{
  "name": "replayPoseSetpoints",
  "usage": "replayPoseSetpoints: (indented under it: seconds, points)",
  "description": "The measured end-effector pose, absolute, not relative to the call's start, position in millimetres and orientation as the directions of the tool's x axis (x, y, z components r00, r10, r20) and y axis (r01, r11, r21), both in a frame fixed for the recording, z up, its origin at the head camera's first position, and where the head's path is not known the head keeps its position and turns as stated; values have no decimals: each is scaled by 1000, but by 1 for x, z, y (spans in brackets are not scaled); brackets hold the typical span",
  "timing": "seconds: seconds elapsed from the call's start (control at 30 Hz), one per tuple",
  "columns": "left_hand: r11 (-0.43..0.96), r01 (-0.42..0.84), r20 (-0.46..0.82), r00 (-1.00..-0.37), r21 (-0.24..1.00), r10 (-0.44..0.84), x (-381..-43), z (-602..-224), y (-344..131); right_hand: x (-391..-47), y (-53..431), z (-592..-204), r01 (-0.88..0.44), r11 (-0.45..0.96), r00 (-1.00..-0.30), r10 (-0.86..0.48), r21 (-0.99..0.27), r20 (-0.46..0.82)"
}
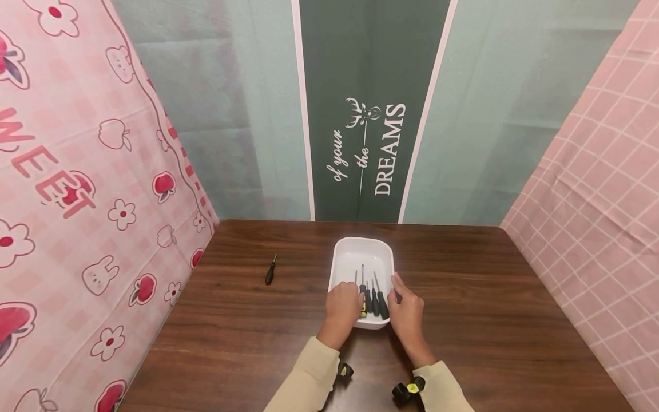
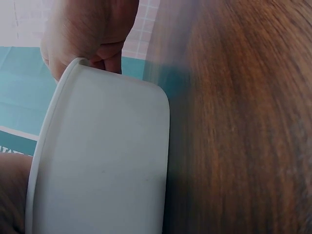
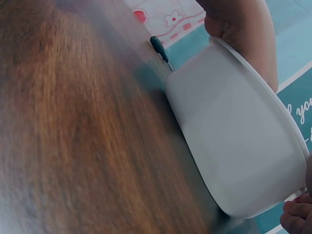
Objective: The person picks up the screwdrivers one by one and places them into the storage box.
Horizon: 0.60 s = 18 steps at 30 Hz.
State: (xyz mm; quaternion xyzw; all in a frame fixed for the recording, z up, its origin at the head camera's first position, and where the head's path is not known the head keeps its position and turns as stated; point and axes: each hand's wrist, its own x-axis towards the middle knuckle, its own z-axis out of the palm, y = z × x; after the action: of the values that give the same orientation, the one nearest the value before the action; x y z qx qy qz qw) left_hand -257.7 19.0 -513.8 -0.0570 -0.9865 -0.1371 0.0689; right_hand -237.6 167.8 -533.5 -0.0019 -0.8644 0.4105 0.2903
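Observation:
A white rectangular tray (image 1: 362, 250) is at the middle of the table, its near end toward me. Several black-handled screwdrivers (image 1: 381, 304) lie in its near half with their shafts pointing away, one showing yellow on its handle. My left hand (image 1: 342, 306) grips the tray's left rim, thumb on the inner side beside the handles. On the opposite rim, my right hand (image 1: 407, 313) holds the tray with fingers curled at the wall. The right wrist view shows the tray's outer wall (image 3: 234, 131); whether its base touches the table I cannot tell.
One more small black-handled screwdriver (image 1: 270, 273) lies on the brown wooden table (image 1: 231, 320), left of the tray. Patterned cloth hangs along the left, back and right sides of the table. Each wrist wears a black strap-on camera.

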Motion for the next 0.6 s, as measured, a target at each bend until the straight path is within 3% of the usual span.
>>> replayPoseSetpoints:
  seconds: [0.6]
  points:
    - [955,138,207,-975,262,84,-255,-508,20,-239,168,-531,-233,665,-837,235,-710,494]
